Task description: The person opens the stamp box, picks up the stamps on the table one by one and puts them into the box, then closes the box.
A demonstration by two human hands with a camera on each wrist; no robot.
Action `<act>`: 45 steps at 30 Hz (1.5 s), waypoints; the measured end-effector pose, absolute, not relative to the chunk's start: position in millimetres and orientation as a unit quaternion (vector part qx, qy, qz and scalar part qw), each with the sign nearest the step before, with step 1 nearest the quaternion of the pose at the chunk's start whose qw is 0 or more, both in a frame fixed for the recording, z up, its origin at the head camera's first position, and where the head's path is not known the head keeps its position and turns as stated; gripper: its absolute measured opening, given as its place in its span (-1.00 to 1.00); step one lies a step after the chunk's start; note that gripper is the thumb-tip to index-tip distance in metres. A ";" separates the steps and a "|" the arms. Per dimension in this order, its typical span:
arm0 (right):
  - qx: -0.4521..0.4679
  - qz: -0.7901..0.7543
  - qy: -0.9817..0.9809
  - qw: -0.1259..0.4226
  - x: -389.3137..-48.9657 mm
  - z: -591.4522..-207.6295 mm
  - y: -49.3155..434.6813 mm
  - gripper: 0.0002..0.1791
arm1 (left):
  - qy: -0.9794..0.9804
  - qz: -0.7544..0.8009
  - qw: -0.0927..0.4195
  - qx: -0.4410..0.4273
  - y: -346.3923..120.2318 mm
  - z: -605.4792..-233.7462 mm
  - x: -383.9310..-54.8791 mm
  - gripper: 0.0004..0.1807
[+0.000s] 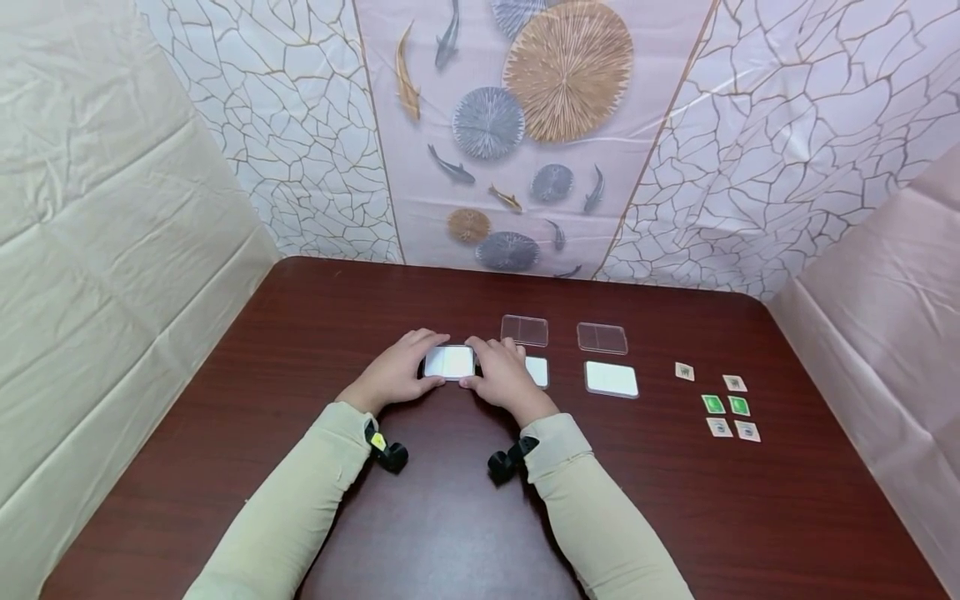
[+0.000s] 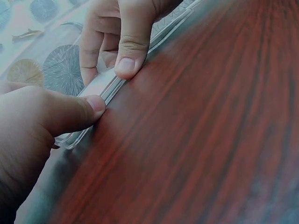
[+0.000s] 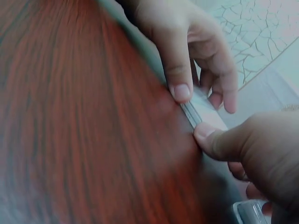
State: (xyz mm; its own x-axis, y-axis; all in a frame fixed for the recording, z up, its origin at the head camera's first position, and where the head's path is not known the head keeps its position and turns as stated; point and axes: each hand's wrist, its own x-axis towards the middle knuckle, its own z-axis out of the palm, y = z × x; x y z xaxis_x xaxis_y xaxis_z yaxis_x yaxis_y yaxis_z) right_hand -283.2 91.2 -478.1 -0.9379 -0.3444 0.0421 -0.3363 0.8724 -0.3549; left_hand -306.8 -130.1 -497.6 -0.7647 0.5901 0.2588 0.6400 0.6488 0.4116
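A small clear plastic case (image 1: 449, 363) with a white inside lies on the table in front of me, between both hands. My left hand (image 1: 396, 372) holds its left end, the thumb (image 2: 96, 105) pressed on the near edge and the fingers at the far side. At its right end my right hand (image 1: 506, 374) grips it in the same way, with the thumb (image 3: 204, 130) on the near edge. The wrist views show stacked layers along that edge. Behind the right hand, a second white-filled case (image 1: 537, 372) is partly hidden.
Two clear lids (image 1: 524, 331) (image 1: 602, 338) lie further back. A white-filled case (image 1: 611, 379) sits to the right. Beyond it are several small square pieces, some green (image 1: 713, 404) and some pale with pictures (image 1: 685, 372). Patterned cloth (image 1: 315, 167) hangs behind the brown table (image 1: 450, 517).
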 end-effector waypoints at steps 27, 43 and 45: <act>-0.108 -0.226 0.966 0.069 -277.1 -463.5 84.1 -0.25 | -0.905 -0.252 0.047 -0.341 -121.1 -498.3 -306.1 -0.29; -0.113 -0.275 0.952 0.075 -282.5 -458.0 98.4 -0.30 | -0.927 -0.202 0.100 -0.299 -121.6 -495.8 -304.9 -0.33; -0.109 -0.277 0.951 0.079 -282.4 -457.9 98.9 -0.30 | -0.932 -0.193 0.101 -0.290 -121.7 -496.1 -305.1 -0.34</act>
State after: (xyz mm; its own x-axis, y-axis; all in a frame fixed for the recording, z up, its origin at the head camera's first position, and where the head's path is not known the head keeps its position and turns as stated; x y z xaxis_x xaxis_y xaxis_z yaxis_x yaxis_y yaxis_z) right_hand -282.4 98.9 -457.9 -0.9637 -0.2511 -0.0906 -0.1631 0.8226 -0.5447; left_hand -305.1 -121.7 -496.1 -0.8119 0.5013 0.2993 0.5789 0.7580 0.3006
